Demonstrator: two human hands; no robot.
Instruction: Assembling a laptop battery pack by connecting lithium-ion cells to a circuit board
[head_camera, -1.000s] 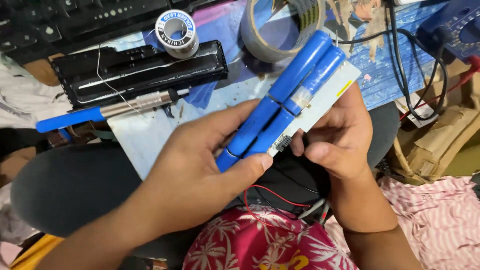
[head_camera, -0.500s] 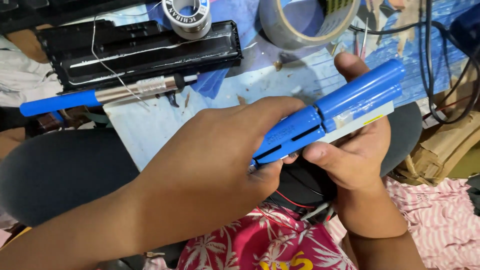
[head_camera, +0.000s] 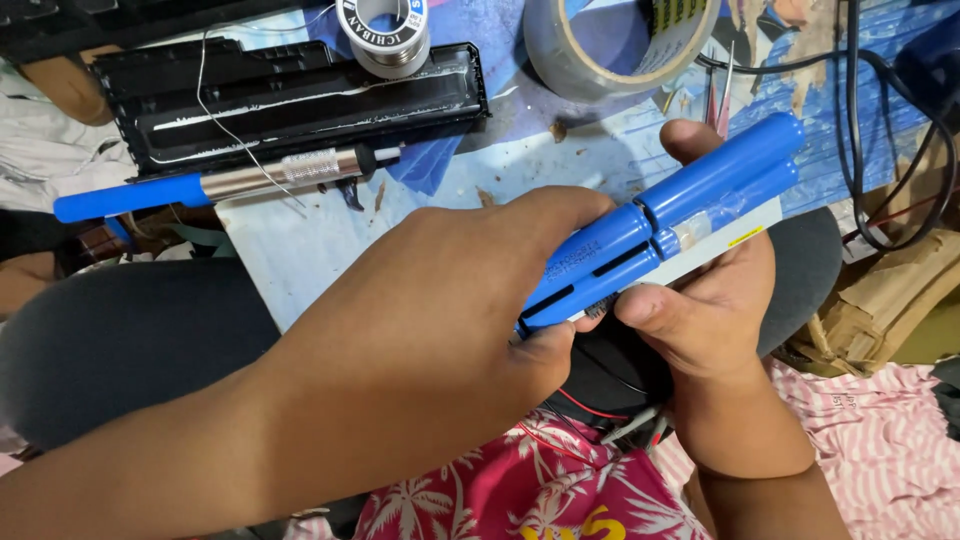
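Blue cylindrical battery cells joined side by side into a long pack (head_camera: 672, 225), with a white strip along the lower edge, lie slanted across the right centre of the frame, the upper end pointing to the upper right. Both hands are clamped on this pack. Left hand (head_camera: 440, 300) comes in from the lower left and wraps over the pack's lower end, fingers curled across the top and thumb pressed beneath. Right hand (head_camera: 700, 310) cradles the pack from below at the right, thumb lying against the white strip and one fingertip showing above the cells near the upper end. The two hands touch each other at the pack's lower end.

Beneath the hands, thin red and black wires (head_camera: 580, 410) trail over a dark rounded object in the person's lap, just above a red cloth printed with white palm trees (head_camera: 520, 490).

Further out, a pale worn tabletop (head_camera: 290, 240) spreads behind the hands. On it, at the upper left, a long black plastic casing (head_camera: 290, 100) lies open side up, and just below it rests a soldering iron with a blue handle and a silver barrel (head_camera: 220, 182). A spool of solder wire (head_camera: 383, 35) stands at the top centre, touching the casing's upper edge. A roll of clear packing tape (head_camera: 620, 45) sits at the upper right of centre, and black cables (head_camera: 880, 120) loop down the right edge
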